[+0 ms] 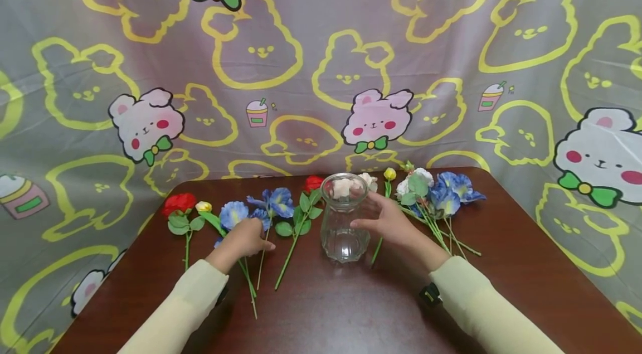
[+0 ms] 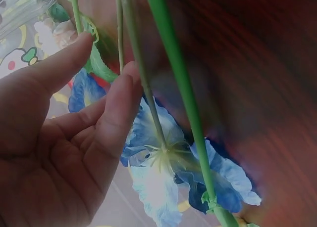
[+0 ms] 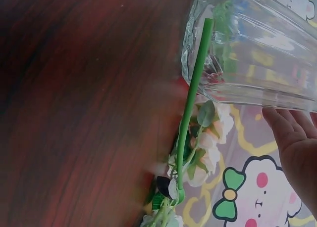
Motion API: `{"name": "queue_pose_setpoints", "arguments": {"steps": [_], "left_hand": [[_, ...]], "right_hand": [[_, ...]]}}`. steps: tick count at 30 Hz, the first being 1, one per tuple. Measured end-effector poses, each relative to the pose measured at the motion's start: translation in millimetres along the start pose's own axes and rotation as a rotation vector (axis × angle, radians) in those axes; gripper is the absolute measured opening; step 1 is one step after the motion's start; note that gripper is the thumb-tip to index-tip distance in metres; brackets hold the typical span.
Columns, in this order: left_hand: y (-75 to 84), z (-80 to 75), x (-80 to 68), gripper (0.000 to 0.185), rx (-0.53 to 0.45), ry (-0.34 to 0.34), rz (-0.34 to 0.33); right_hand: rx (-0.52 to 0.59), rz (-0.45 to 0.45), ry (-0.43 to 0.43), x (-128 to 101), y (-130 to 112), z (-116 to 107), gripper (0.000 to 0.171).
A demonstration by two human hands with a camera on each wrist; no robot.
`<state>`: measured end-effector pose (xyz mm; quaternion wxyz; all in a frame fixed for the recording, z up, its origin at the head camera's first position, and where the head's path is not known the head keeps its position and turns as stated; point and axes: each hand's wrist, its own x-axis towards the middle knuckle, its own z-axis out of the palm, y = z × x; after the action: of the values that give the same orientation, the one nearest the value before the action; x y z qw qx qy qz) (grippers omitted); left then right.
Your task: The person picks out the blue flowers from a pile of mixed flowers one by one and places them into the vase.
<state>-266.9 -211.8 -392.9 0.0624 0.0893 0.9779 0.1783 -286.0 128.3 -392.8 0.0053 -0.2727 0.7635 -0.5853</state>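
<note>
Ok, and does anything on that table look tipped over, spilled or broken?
No, nothing stands out. The glass vase stands upright, with no visible crack or spill. The red flowers, blue flowers and others lie loose on the table, and none looks plainly broken, though some are partly hidden.

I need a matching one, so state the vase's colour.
The vase is colourless and see-through, best seen whole in the head view.
</note>
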Motion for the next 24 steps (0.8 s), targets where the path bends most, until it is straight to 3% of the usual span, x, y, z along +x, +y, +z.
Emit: {"name": "queue_pose_setpoints", "arguments": {"steps": [5, 14, 24], "left_hand": [[-1.0, 4.1, 2.8, 0.041, -0.01, -0.029, -0.037], [-1.3, 8.5, 3.5, 0.033, -0.021, -0.037, -0.041], [1.4, 12.4, 4.3, 0.029, -0.145, -0.107, -0.146]], "right_hand": [[0.005, -0.012, 0.007, -1, 2, 1, 0.067], [0.006, -0.028, -0.001, -2, 1, 1, 0.067], [-0.012, -0.024, -0.008, -3, -1, 1, 0.066]]}}
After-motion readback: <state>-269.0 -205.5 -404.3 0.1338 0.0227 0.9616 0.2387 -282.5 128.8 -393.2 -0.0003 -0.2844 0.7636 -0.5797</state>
